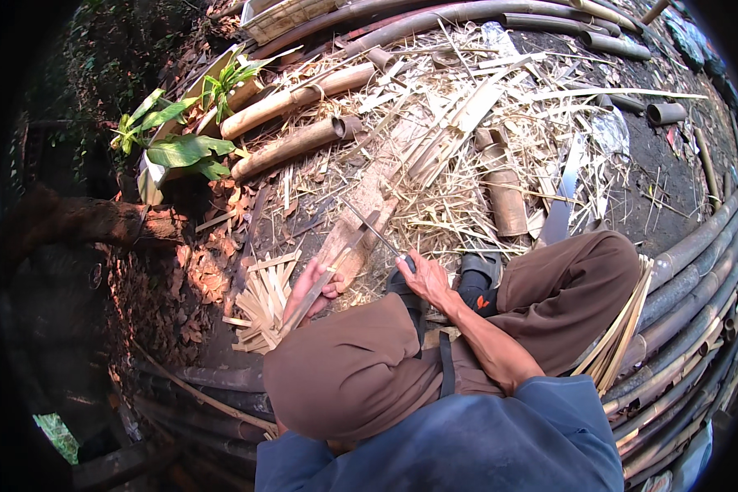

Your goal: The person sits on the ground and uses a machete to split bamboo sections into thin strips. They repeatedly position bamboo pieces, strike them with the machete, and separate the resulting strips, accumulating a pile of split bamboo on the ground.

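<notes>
My left hand (pixel 313 289) is closed around a long flat bamboo strip (pixel 305 308), which slants up and away from my knee. In my right hand (pixel 429 281) is a knife with a dark handle (pixel 406 262); the fingers are wrapped round the handle. Its thin blade (pixel 369 227) points up to the left and crosses the strip's far end; whether they touch I cannot tell. Beneath both lies a worn wooden board (pixel 377 176). Beside my left hand is a fanned pile of pale split strips (pixel 262 307).
A saw (pixel 561 205) and a cut bamboo tube (pixel 504 193) lie ahead to the right among shavings (pixel 447 197). Bamboo poles (pixel 672 303) are stacked at the right, with a strip bundle (pixel 623 336) by my knee. Thick bamboo pieces (pixel 295 102) and a leafy plant (pixel 180 148) are far left.
</notes>
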The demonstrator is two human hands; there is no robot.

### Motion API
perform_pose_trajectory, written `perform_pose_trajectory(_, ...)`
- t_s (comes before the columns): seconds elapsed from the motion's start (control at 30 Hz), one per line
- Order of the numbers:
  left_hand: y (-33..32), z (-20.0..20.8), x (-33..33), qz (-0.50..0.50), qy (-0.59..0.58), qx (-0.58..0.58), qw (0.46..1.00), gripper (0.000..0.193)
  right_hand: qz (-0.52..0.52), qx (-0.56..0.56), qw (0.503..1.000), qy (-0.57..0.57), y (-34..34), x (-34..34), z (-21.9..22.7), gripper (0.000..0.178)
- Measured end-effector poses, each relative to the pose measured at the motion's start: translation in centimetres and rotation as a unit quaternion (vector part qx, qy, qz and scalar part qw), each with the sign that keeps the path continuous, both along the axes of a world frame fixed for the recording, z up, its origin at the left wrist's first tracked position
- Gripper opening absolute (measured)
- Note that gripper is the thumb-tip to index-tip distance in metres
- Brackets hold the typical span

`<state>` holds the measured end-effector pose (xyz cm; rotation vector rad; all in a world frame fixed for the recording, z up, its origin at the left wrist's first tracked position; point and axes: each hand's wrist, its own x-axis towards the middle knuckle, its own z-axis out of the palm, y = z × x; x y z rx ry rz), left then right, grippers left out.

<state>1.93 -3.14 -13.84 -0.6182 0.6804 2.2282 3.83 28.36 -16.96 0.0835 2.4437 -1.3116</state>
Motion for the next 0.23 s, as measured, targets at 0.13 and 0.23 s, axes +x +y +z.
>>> perform_pose_trajectory(0.13,0.9,2.9,0.6,0.225,0.003,0.056,0.973,0.085,-0.017,0.002,1.0,-0.024,-0.4,1.1,-1.9,0.047)
perform_pose_trajectory(0.23,-0.3,4.2,1.7,0.317,0.013,0.117,0.941,0.092,-0.038,-0.008,0.998,-0.042,-0.3,1.0,-2.0,0.048)
